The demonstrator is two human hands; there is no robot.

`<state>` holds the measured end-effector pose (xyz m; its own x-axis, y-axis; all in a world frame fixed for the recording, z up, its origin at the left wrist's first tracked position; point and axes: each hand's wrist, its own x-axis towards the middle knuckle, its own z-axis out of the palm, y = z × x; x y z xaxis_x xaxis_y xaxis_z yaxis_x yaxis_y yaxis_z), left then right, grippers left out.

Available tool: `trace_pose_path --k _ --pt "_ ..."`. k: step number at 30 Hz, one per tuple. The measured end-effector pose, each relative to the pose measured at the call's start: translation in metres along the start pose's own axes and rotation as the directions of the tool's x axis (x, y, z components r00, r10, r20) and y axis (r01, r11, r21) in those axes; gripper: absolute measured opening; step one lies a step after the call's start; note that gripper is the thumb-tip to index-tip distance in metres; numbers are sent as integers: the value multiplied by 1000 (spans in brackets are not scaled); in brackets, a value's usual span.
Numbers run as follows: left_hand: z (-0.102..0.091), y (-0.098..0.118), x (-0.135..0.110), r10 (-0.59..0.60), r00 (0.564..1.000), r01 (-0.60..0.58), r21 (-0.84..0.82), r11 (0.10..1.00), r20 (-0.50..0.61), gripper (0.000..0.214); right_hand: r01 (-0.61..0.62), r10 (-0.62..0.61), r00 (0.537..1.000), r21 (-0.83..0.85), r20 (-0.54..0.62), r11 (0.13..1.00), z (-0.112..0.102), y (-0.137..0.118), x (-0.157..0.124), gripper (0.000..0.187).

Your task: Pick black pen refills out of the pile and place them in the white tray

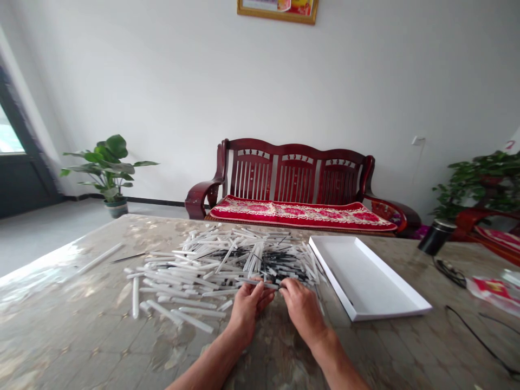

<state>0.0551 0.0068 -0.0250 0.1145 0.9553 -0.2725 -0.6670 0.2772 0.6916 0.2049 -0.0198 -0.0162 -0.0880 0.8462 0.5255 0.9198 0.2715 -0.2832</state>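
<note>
Tube [271, 285] is being worked two-handed, pinched by left grip [247, 301] and, seemingly at its right end, right grip [301, 304]; steady alignment probably called for.

Gold-framed wall picture [278, 15], chopped by top edge! | slim whitish tube [270, 285], part-hidden at left hand [251, 300] | black slivers [284, 264] toward brown-patterned table's [122, 336] far edge, too fine to tell!
</note>
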Motion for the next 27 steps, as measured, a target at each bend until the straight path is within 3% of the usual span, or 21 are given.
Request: trace_pose_path --k 3,6,9,15,19,24,27 --pt "2 1 -1 -13 1000 13 -30 999 -1 23 -60 71 996 187 -50 980 4 2 0 10" --pt "3 2 -1 -43 999 43 -68 997 4 17 -156 187 981 398 -41 904 10 0 0 10" --pt "4 2 -1 -46 999 46 -90 995 0 16 -204 247 969 504 -18 839 15 -5 0 11" --pt "4 2 -4 -11 1000 11 -77 997 5 19 -160 214 972 401 -93 902 18 -14 0 17" --pt "3 1 -6 13 999 -11 -53 999 39 24 -161 207 970 308 -125 938 19 -15 2 30" --pt "3 0 -7 28 998 -27 -13 1000 48 31 -270 297 955 402 -6 875 17 -12 4 44" --pt "3 2 -6 33 999 -33 -4 999 24 30 -281 275 958 495 87 822 9 -11 3 46"
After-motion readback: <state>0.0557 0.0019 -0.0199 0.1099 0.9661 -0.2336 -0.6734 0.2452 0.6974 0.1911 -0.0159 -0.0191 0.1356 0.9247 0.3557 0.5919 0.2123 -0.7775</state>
